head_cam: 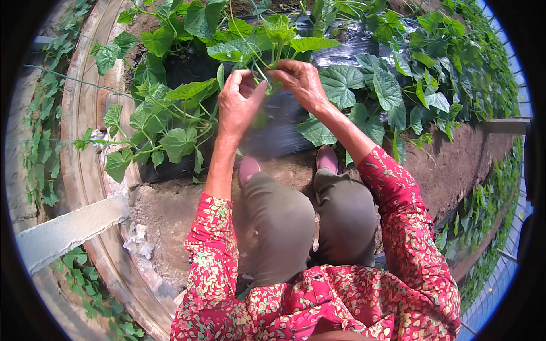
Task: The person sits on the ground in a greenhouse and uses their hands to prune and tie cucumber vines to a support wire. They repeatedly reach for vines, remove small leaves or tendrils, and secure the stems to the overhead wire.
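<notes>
My right hand (298, 81) pinches the upper stem of a cucumber vine (276, 55), just below its leafy growing tip. Close beside it, at the same stem, is my left hand (241, 100), its thumb and fingertips bent towards each other. Whether they grip the stem or the cord there is too small to tell. A thin pale-green twine (246, 40) comes down from above to my fingertips. Broad cucumber leaves (315, 43) spread around both hands. Below them lies black plastic mulch film (277, 128) over the planted bed.
More cucumber plants (179, 143) grow left, with others (386, 87) right. A white beam (74, 230) juts in from the left, near a curved masonry edge (91, 170). Green cords (81, 81) stretch across the left. Bare soil (170, 217) lies around my pink shoes (326, 160).
</notes>
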Motion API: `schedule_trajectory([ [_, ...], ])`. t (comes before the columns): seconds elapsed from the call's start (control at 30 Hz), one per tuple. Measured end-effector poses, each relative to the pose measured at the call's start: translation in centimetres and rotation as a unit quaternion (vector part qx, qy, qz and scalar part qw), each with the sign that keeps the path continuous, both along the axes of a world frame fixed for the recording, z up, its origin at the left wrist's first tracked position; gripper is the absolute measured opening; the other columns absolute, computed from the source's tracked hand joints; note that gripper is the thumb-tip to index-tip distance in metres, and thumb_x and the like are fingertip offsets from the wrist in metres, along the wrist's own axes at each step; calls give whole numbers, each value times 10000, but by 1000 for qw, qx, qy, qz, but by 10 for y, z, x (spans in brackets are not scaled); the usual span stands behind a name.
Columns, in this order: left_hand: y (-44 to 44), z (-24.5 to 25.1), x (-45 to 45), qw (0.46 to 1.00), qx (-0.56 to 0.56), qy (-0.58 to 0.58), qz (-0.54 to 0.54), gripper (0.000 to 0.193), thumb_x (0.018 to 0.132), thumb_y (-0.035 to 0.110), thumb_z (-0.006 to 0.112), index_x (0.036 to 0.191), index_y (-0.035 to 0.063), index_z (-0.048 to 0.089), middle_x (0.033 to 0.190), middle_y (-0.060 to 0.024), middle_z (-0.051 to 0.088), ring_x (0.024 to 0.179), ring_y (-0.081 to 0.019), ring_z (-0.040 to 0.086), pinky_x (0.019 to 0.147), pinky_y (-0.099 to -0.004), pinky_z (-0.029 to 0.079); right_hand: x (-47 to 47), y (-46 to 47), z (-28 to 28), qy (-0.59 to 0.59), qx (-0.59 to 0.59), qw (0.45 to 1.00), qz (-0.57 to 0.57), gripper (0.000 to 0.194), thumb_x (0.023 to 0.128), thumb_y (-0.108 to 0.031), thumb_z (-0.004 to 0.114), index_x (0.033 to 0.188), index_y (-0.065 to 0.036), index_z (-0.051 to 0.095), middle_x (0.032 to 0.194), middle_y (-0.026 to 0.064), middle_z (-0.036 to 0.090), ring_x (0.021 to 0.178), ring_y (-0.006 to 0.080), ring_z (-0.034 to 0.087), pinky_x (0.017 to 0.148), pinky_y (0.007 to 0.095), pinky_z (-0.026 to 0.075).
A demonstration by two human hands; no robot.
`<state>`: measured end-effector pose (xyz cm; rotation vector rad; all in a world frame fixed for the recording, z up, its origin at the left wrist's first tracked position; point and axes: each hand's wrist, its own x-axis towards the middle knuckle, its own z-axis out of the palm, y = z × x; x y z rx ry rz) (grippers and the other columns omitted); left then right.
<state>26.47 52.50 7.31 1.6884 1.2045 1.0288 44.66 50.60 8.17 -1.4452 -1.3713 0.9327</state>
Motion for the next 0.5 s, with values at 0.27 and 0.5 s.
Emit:
schedule_trajectory([
  [0.27,-1,22,4,998,52,43,18,156,874,113,765,934,0,675,791,-32,697,711,-67,625,663,-262,522,-20,-13,5,-21,21,1000,0,204,915,-171,695,1029,-5,727,839,123,726,740,158,692,672,313,558],
  [0.5,-3,7,13,979,93,162,77,242,799,168,755,919,-22,665,822,-66,701,712,-121,628,676,-309,526,-25,-22,-1,-48,59,997,-11,192,874,-112,701,1035,-10,731,882,200,713,796,318,719,703,381,537],
])
